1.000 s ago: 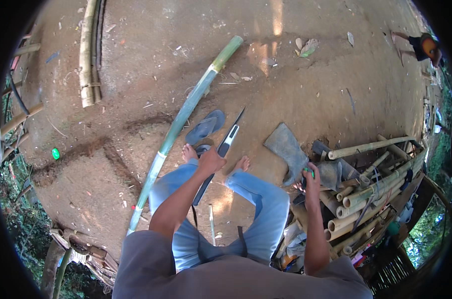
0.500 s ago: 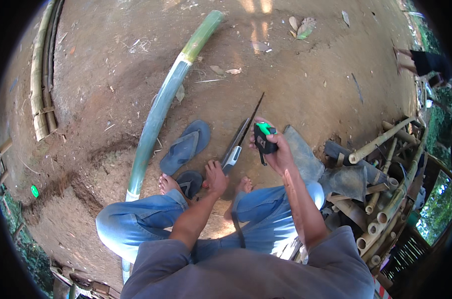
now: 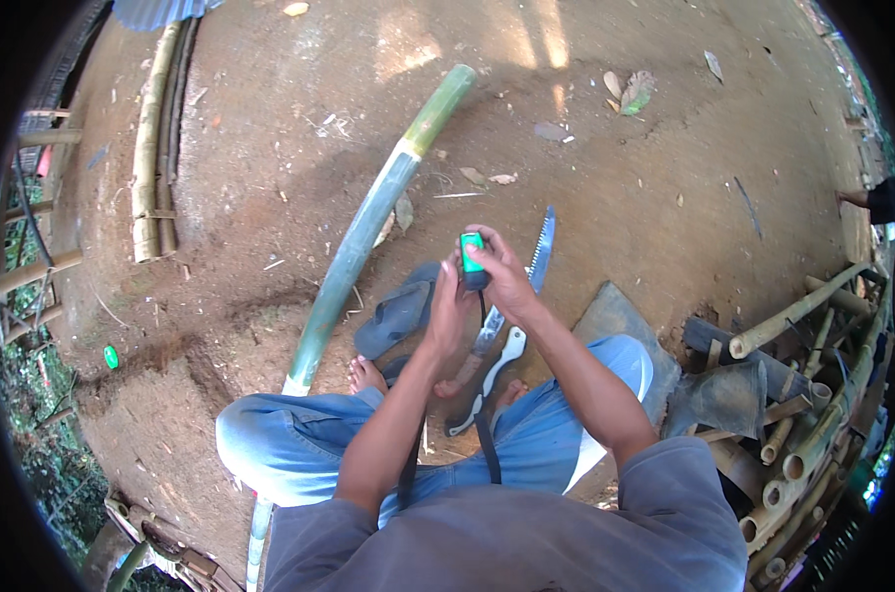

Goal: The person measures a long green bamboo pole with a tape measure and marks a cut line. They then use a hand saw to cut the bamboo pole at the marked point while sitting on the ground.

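- Green and black, a small boxy object (image 3: 473, 259) sits right at the middle of the view, raised in front of the person's chest above the knees, so both hands can work on it close to the eyes.
- Right hand (image 3: 506, 276) has its grip wrapped round the object from the 3 o'clock side, fingers curled over the top, thumb underneath: closed on it, carrying it.
- Left hand (image 3: 449, 311) comes up from 7 o'clock, its grip pinched against the object's lower edge; the fingers look closed on it too, though how firmly I cannot tell from here.
- A dark strap (image 3: 488, 434) hangs down below the hands towards the lap; what it is fastened to I cannot make out.
- Just beyond the hands, at 1 o'clock, the toothed blade of a pruning saw (image 3: 543, 247) points away, and its pale handle (image 3: 497, 370) lies between the bare feet. It lies flat on the ground, within easy reach.
- At 9 o'clock of the hands, a grey sandal (image 3: 398, 316) rests on the dirt, slipped off beside the bare left foot (image 3: 365, 375).
- Further out at 10 o'clock, a long green bamboo pole (image 3: 368, 232) runs diagonally past the left knee, lying flat alongside the seated person.
- Over at 4 o'clock, cut bamboo lengths (image 3: 792, 454) are stacked together, well apart from the hands.
- Far at 9 o'clock, dry bamboo poles (image 3: 156, 158) lie on the earth floor (image 3: 270, 118).
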Demonstrator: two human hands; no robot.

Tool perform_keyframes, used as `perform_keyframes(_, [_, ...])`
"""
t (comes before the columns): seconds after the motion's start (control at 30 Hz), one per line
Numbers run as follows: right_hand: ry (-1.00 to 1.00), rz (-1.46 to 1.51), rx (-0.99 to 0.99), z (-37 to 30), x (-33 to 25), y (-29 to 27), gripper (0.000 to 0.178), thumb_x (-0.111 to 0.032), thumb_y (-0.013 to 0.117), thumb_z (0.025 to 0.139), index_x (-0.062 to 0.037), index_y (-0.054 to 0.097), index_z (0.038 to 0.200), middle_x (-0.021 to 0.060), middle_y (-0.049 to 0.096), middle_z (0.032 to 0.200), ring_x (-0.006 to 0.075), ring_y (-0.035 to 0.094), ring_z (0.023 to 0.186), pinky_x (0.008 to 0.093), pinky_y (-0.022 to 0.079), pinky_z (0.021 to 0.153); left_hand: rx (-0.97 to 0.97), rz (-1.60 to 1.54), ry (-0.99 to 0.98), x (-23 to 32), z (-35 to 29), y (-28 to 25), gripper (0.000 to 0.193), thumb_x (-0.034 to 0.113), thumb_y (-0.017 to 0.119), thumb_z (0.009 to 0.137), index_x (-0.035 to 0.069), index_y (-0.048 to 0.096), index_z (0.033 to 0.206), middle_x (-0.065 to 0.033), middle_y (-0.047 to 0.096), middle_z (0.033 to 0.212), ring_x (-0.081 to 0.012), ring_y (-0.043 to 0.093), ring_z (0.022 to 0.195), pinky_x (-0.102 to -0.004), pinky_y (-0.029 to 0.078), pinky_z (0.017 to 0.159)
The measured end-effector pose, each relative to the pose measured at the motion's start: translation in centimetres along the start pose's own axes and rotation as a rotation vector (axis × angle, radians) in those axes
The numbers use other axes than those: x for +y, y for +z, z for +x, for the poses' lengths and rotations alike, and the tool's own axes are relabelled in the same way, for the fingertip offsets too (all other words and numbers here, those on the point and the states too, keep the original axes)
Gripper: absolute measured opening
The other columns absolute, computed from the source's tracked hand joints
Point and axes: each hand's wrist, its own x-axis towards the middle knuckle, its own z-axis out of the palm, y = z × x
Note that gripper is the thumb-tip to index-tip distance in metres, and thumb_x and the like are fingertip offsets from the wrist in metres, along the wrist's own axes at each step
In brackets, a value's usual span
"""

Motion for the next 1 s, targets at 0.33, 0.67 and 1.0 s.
perform_keyframes(0.33, [0.163, -0.545, -0.211, 0.7, 1.2, 1.6, 0.024, -0.025, 0.067, 0.099, -0.0028, 0.064, 0.108, 0.0031, 0.066, 0.103, 0.0118, 0.061, 0.097, 0.029, 0.049, 0.086, -0.196, 1.017, -0.331, 11.4, -0.8, -4.2, 0.091, 0.081, 0.048, 0.088, 0.003, 0.054, 0.133, -0.0072, 0.058, 0.1, -0.0151, 0.054, 0.084, -0.032, 0.044, 0.056])
perform_keyframes(0.67, [0.483, -0.04, -0.315, 2.5, -4.4, -2.2, 0.019, -0.02, 0.069, 0.095, -0.0057, 0.062, 0.106, 0.0036, 0.062, 0.089, 0.0155, 0.063, 0.085, 0.0318, 0.052, 0.076, -0.26, 1.194, -0.42, 12.0, 0.0, -12.0, 0.083, 0.077, 0.049, 0.091, 0.006, 0.058, 0.133, -0.0144, 0.063, 0.106, -0.0215, 0.059, 0.094, -0.0363, 0.049, 0.073])
perform_keyframes(1.0, [0.239, -0.707, -0.247, 7.7, -2.7, -1.0, 0.041, -0.019, 0.066, 0.092, -0.007, 0.059, 0.13, 0.0012, 0.06, 0.113, 0.013, 0.059, 0.094, 0.029, 0.049, 0.079, -0.355, 1.135, 0.02, 7.8, -2.6, -20.2, 0.055, 0.039, 0.062, 0.087, 0.003, 0.062, 0.128, -0.0191, 0.069, 0.101, -0.0302, 0.067, 0.092, -0.0452, 0.052, 0.079])
